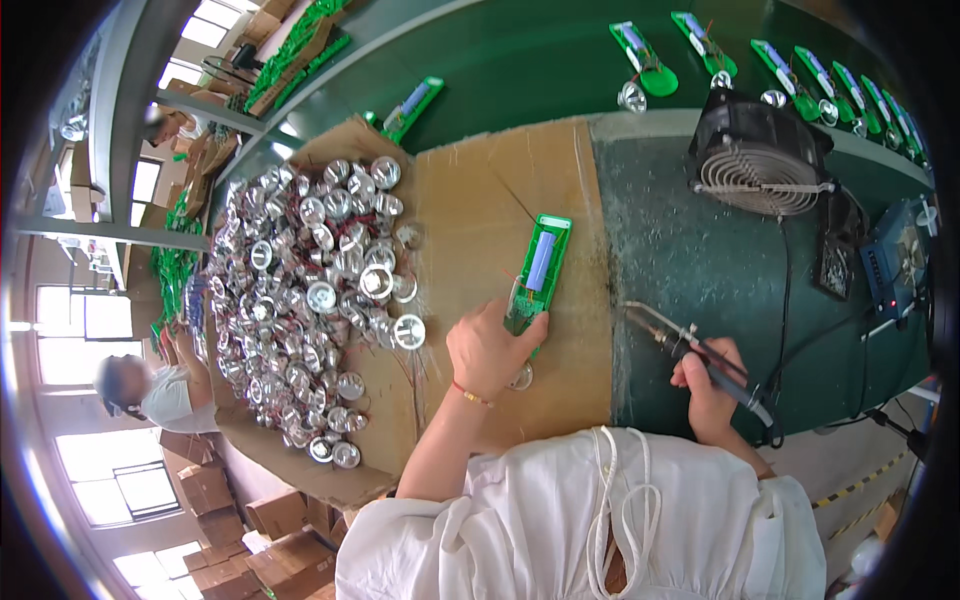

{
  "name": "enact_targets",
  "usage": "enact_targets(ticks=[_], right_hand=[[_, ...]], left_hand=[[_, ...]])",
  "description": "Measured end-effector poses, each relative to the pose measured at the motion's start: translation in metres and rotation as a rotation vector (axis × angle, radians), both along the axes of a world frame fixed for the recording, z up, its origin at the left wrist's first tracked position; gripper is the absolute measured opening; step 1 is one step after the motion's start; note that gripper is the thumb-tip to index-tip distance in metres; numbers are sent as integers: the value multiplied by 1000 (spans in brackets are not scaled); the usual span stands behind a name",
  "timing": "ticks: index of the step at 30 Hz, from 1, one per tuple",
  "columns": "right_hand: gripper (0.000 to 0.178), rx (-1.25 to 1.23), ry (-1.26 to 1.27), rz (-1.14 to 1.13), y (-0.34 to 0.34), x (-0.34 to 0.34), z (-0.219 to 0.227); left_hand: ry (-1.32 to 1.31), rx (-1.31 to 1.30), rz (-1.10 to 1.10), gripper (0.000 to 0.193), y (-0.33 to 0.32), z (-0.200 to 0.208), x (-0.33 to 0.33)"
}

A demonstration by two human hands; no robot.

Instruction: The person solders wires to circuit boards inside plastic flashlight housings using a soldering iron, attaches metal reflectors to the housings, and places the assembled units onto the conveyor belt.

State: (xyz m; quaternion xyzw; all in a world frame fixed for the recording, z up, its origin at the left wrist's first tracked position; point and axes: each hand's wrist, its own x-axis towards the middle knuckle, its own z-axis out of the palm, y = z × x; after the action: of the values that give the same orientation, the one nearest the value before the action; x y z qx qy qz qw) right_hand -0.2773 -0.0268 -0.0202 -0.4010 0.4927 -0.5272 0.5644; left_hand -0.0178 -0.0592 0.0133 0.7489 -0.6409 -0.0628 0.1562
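My left hand point(488, 350) grips the lower end of a green plastic flashlight housing point(560, 240), which lies tilted over the cardboard sheet. Inside the housing sits a blue cylindrical battery point(542, 262), with a small circuit board point(527, 305) and thin wires below it. A shiny reflector point(521, 377) shows partly beside my left wrist. My right hand point(710, 388) is closed around the handle of a soldering iron point(680, 350). Its tip points left and stays apart from the housing, near the border of the cardboard and the green mat.
Many silver lamp reflectors with wires point(310, 290) fill a cardboard box at left. A black fan point(760, 165) and a blue soldering station point(895, 255) stand at right. Several green housings point(640, 55) line the far surface. Two people work at far left.
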Motion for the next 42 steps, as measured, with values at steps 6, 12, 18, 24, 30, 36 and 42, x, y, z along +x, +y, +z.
enact_targets(ticks=[6, 12, 18, 24, 30, 36, 42], right_hand=[[15, 49, 12, -55, 1, 4, -5], [20, -106, 116, -43, 12, -7, -22], [20, -56, 4, -129, 11, 0, -18], [18, -80, 28, -94, 9, 0, -19], [17, -4, -34, -136, 3, 7, -13], [19, 32, 59, -124, 1, 3, -8], [19, -52, 99, -67, -2, 12, -7]], left_hand=[[-135, 59, 90, 49, -143, 10, 8], [-104, 131, 148, 61, -289, 2, 3], [-335, -254, 223, 60, -321, -6, 91], [-536, 344, 96, 70, -311, -5, 147], [-210, 53, -150, 68, -267, 65, 105], [22, 63, -275, 65, -85, 21, 12], [136, -139, -97, 65, -2, 8, -5]])
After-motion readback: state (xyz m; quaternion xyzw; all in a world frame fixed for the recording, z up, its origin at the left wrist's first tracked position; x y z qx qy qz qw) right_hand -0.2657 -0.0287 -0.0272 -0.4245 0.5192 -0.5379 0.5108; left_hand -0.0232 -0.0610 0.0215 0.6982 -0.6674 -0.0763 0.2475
